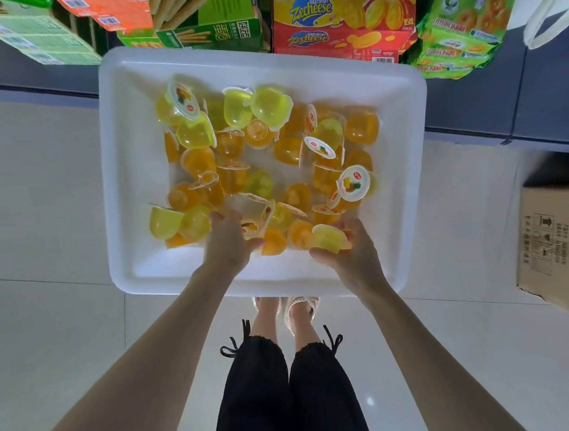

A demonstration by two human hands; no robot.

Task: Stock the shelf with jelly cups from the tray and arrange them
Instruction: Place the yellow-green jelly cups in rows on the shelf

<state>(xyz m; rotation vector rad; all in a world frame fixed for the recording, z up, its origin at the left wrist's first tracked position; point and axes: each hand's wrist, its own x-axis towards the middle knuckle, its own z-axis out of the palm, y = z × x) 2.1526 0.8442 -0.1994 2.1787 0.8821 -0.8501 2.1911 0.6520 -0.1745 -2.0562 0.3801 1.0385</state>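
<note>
Two boxes (341,21) read "Zecheese" behind the tray (123,160) of jelly cups (272,106).

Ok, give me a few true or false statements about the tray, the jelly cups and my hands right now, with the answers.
1. The right hand grips a pale yellow jelly cup. True.
2. The tray is blue. False: it is white.
3. The jelly cups in the tray stand in neat rows. False: they lie in a jumbled heap, many tipped over.
4. A cardboard box stands to the right of the tray. True.
5. The left hand hangs away from the tray. False: it reaches in among the cups.
</note>
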